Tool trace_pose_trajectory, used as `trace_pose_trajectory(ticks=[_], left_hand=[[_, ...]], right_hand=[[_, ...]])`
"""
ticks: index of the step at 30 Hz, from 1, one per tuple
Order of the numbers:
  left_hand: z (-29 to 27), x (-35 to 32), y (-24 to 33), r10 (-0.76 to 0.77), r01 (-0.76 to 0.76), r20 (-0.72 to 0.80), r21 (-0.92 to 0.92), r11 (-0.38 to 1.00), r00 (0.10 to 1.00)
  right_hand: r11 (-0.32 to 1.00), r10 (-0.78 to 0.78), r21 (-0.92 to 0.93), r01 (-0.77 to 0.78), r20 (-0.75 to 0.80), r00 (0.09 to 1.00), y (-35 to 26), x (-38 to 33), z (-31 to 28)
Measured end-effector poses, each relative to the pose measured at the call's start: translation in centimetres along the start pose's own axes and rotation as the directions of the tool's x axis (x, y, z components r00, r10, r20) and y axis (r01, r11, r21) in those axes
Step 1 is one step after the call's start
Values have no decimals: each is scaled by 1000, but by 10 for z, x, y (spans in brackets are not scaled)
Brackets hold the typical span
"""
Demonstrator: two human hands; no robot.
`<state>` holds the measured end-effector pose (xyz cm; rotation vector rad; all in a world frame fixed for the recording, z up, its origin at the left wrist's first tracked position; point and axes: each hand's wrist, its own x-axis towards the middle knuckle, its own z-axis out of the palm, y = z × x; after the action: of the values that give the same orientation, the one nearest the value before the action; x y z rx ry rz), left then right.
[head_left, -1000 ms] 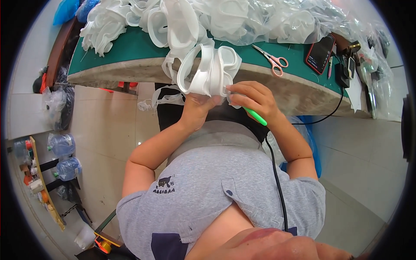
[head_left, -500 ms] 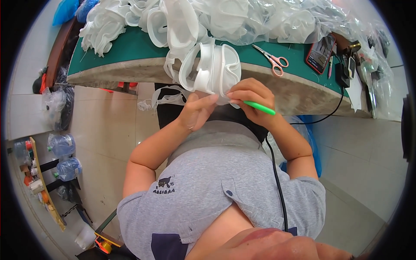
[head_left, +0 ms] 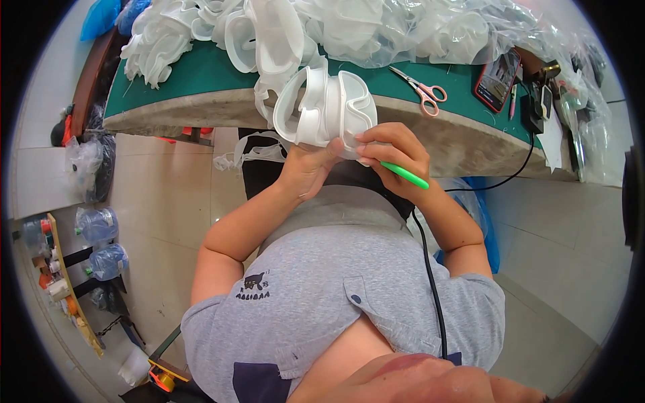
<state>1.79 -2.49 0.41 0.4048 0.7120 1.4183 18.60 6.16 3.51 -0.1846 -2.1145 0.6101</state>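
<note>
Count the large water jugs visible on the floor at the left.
2. One jug stands near the shelf by the wall; the second jug sits just below it. More could be hidden behind the shelf or beyond the picture's edge.

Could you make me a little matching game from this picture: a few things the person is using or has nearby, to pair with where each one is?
Things:
1. white moulded mask piece
2. green-handled tool
3. scissors
4. phone

Places:
A. lying on the green table top, pink handles toward the person
B. held in the right hand
C. lying screen-up near the table's right end
D. propped up by the left hand in front of the table edge

Pairs: 1-D, 2-B, 3-A, 4-C
</note>
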Motion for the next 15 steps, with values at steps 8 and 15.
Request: trace_pose_trajectory(ticks=[8, 15], left_hand=[[2, 2, -2, 119, -116, -40, 72, 991, 992], [-5, 4, -4, 105, -95, -51, 175, 980, 993]], right_hand=[[982, -80, -168, 81, 8, 997, -3, -1, 3], [980, 13, -200, 13, 126, 992, -1, 4, -1]])
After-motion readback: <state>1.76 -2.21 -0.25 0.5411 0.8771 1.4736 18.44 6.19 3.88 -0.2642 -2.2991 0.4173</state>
